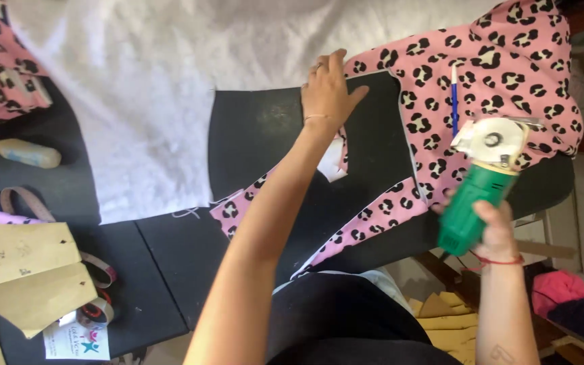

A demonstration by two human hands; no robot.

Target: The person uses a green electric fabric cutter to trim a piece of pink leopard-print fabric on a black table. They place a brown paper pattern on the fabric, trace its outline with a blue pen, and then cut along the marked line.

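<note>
Holding a green rotary fabric cutter in the right hand, fingers wrapped tight round the green body, thumb on top. Blade end w/ white guard points up and away from the person, sitting over the pink leopard-print fabric; long axis runs from lower left at the grip to upper right at the blade, slightly tilted.

Left hand lies flat, palm down, fingers close together and pointing away, thumb out to the right. It presses on the black pattern piece at its top edge, right where the pink fabric starts. Cutter is to the right of that hand and nearer the person, well apart from it; pink fabric lies between. Right hand is the nearer to the blade by far.

A blue pen lies on the pink fabric just left of and above the blade guard, upright in frame.

Surface: black table, w/ white fabric spread over the far left half. Strips of pink fabric trail toward the person. Brown paper pattern pieces at near left, a pale chalk-like lump further left.

Room: tight. Table edge near right, floor and more fabric scraps beyond.
</note>
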